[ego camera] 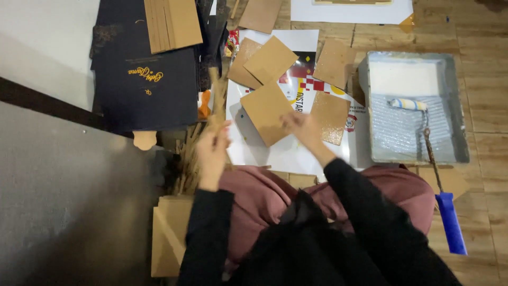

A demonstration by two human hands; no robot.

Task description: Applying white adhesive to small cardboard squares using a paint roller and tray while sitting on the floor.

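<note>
My left hand (212, 151) is raised and grips a thin brown cardboard strip (216, 95) that stands up, blurred. My right hand (302, 128) rests on the right edge of a square brown cardboard piece (264, 111) lying on a white printed sheet (248, 148). Several more brown cardboard squares (270, 61) lie on the same sheet, one (330, 116) just right of my right hand. My sleeves are black and my lap is covered in dusky pink cloth.
A grey paint tray (460, 106) with white glue or paint and a roller with a blue handle (451, 222) sits at the right. Dark printed covers (143, 85) and a stack of brown boards (172, 24) lie at the upper left. Cardboard strips (188, 164) and a folded cardboard box (169, 238) are by my left knee.
</note>
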